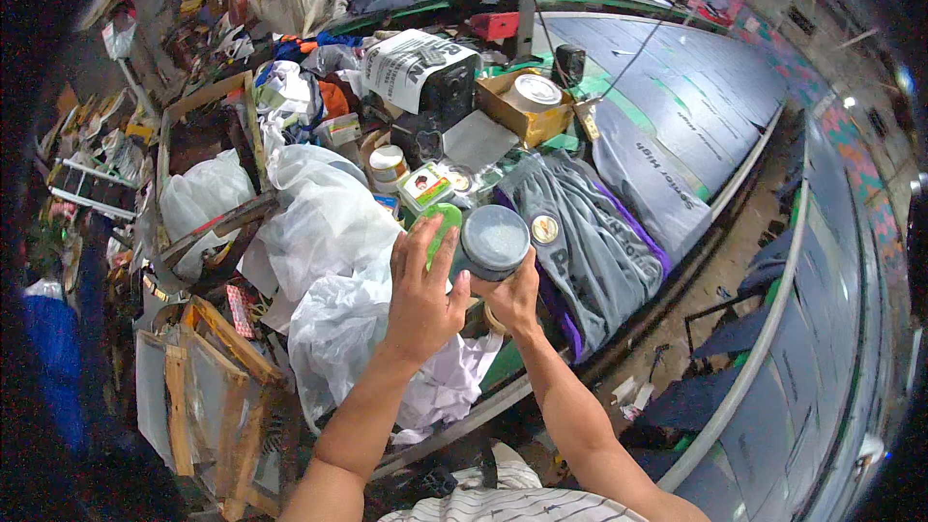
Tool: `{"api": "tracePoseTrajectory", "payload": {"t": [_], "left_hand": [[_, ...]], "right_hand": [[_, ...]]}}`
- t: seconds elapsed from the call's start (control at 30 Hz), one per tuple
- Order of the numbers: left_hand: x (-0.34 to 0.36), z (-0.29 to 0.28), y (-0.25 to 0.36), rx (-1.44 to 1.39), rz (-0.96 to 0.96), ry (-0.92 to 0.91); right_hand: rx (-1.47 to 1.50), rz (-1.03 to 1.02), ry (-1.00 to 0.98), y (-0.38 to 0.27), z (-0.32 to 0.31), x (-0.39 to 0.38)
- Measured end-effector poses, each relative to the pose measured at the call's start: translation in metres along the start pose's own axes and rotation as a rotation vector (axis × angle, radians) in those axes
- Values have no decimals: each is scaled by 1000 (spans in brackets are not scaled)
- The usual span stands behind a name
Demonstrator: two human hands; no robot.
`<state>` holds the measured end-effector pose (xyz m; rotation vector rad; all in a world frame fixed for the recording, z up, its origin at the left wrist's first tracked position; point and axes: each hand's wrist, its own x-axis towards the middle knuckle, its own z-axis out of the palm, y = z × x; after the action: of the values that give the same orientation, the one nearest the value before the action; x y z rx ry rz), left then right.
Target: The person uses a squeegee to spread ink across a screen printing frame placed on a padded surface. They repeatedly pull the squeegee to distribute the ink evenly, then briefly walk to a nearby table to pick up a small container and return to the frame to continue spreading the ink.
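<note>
My right hand [514,298] is wrapped round a greyish round jar [496,240], held upright with pale contents showing at its top. Close beside it, my left hand [423,280] has its fingers over a bright green round lid [445,224], with the thumb near the jar's side. How firmly the lid is gripped underneath is hidden. Just beyond the hands lie a white-and-green box [425,187] and a white-lidded jar [388,165]. A small round lid [544,228] rests on grey folded cloth [590,261] with purple edging, right of the jar.
White plastic bags [324,222] heap up left of my hands. Wooden frames [217,391] stand at the lower left. Farther back are a cardboard box [541,121] holding a white tub [536,92] and a black container [449,82]. Printed grey fabric [667,101] covers a long table at right.
</note>
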<state>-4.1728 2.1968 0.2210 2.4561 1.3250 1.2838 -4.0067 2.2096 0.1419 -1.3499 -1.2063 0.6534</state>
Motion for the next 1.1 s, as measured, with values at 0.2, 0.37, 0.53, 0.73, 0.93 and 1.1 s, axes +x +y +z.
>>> {"api": "tracePoseTrajectory", "payload": {"t": [0.2, 0.37, 0.53, 0.73, 0.93, 1.1], "left_hand": [[-37, -58, 42, -69, 158, -35], [-105, -113, 67, -116, 313, -146], [-172, -158, 96, -219, 450, -264], [-239, -177, 124, -416, 560, -400], [-310, -190, 164, -567, 610, -552], [-363, -215, 180, -640, 648, -609]], "right_hand": [[-73, -229, 94, -44, -15, -90], [-94, -282, 268, -63, -15, -211], [-360, -202, 455, -105, -22, -335], [-395, -36, 642, -146, -35, -455], [-591, 108, 813, -167, -49, -558], [-600, 114, 861, -182, -49, -634]]}}
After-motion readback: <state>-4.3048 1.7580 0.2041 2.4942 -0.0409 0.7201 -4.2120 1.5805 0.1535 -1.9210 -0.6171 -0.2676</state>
